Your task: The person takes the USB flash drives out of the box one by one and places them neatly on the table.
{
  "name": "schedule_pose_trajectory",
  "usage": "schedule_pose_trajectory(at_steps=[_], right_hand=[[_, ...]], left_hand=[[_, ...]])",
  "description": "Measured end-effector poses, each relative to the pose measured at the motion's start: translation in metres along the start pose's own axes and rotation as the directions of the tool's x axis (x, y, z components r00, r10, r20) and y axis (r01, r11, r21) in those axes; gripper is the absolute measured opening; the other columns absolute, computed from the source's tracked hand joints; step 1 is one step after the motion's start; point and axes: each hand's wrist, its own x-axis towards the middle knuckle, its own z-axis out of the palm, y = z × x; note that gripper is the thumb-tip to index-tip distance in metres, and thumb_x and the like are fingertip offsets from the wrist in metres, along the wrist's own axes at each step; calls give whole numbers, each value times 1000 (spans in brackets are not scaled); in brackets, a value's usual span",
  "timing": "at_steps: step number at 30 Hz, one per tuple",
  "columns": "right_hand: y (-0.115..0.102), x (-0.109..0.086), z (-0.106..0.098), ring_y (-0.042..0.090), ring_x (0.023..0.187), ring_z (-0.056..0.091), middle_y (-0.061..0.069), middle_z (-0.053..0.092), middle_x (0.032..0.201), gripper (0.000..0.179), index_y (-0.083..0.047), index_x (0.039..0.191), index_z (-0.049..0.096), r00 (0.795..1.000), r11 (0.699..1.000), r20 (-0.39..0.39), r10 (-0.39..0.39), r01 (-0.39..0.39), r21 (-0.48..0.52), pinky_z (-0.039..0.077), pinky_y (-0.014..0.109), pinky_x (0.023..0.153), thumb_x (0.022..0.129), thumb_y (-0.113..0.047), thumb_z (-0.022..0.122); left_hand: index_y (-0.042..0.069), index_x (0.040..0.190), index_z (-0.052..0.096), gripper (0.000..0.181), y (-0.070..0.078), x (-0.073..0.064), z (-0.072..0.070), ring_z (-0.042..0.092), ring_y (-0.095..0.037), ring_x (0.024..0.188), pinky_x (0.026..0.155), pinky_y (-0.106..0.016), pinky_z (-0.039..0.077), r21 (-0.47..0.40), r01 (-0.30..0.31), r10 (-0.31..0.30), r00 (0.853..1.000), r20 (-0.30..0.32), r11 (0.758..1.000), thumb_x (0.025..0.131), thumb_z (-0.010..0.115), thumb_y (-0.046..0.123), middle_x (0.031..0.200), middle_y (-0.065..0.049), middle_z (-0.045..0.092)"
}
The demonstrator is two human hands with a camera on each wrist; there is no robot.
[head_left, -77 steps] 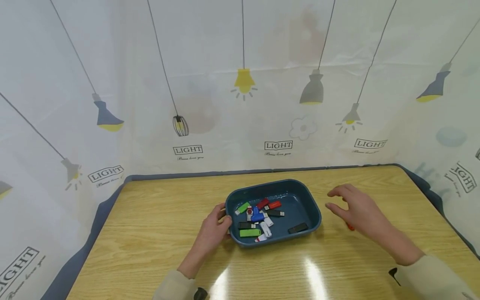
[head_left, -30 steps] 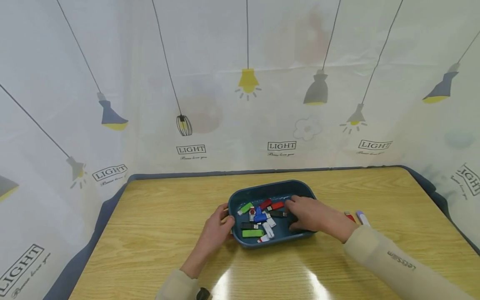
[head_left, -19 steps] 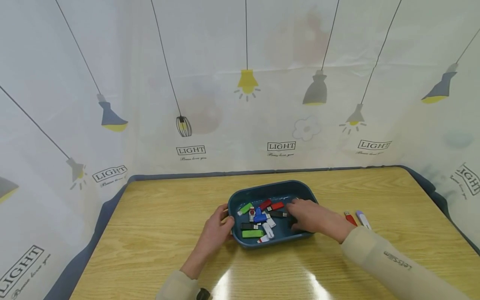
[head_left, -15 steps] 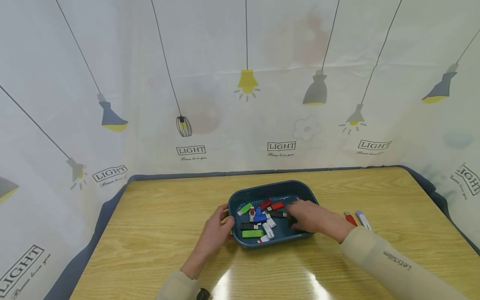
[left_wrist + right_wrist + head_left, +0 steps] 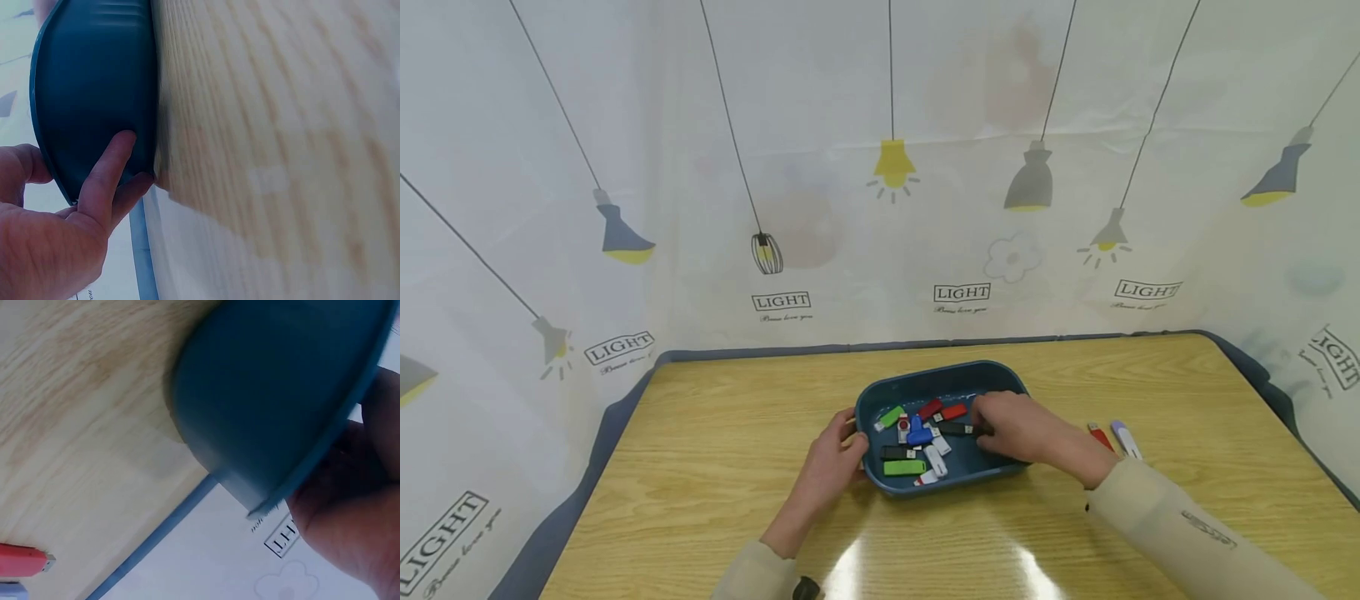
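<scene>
A dark teal tray (image 5: 940, 377) stands mid-table, with several USB sticks lying mostly in its left half. Among these are a lime green stick (image 5: 904, 468), a blue stick (image 5: 917, 433) and a red stick (image 5: 953, 412). My left hand (image 5: 827, 458) grips the tray's left end; in the left wrist view its thumb is at the rim and its fingers (image 5: 106, 175) press the outer wall. Inside the right half, my right hand (image 5: 1018, 427) pinches a black USB stick (image 5: 982, 431), mostly hidden by the fingers. Its tip is beside the plug of another black stick (image 5: 953, 428).
On the table (image 5: 730, 467) right of the tray lie a red USB stick (image 5: 1101, 436) and a white and purple one (image 5: 1125, 439), close to my right sleeve. A fabric backdrop (image 5: 842, 275) printed with lamps rises behind the table's far edge.
My right hand came from the table's right side into the tray and picked up the black USB stick lying there, then lifted slightly. My left hand kept its hold on the tray.
</scene>
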Motion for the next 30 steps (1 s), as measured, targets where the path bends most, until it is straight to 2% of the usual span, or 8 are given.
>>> schedule_pose_trajectory(at_steps=[5,10,18,26,30], right_hand=[[-2,-10,-9,12,71,50,-3,57,84,14,-8,101,66,996,998,-94,13,-7,62,47,28,62,92,-11,77],[0,-19,-14,12,74,53,-2,60,87,17,-5,106,68,986,992,-155,57,-39,116,52,32,67,92,-11,76],[4,-39,-19,16,84,59,3,65,96,23,0,112,67,954,983,-277,117,-71,172,56,35,72,93,-10,75],[15,-60,-28,19,86,65,4,68,97,20,0,111,69,923,974,-347,165,-98,202,57,35,70,95,-10,73],[26,-72,-33,22,88,67,5,71,98,21,0,112,69,910,964,-355,215,-139,228,59,39,70,97,-14,72]], left_hand=[[-1,154,40,52,-1,1,0,58,-44,129,83,-42,64,-4,-10,10,1000,0,1000,105,51,15,154,-31,44],[-1,154,39,53,-1,1,0,59,-43,127,83,-42,64,-11,-9,9,1000,1,1000,105,51,14,154,-31,43],[-1,154,40,53,-2,3,-1,59,-42,127,83,-42,64,20,1,-1,1000,-6,1000,105,51,14,154,-31,44],[-1,155,39,54,-1,2,0,59,-42,128,85,-43,63,16,2,-2,1000,-4,1000,105,51,15,155,-31,43],[-1,155,39,54,-1,2,0,59,-42,128,85,-43,63,15,1,-1,1000,-5,1000,105,51,15,155,-31,43]])
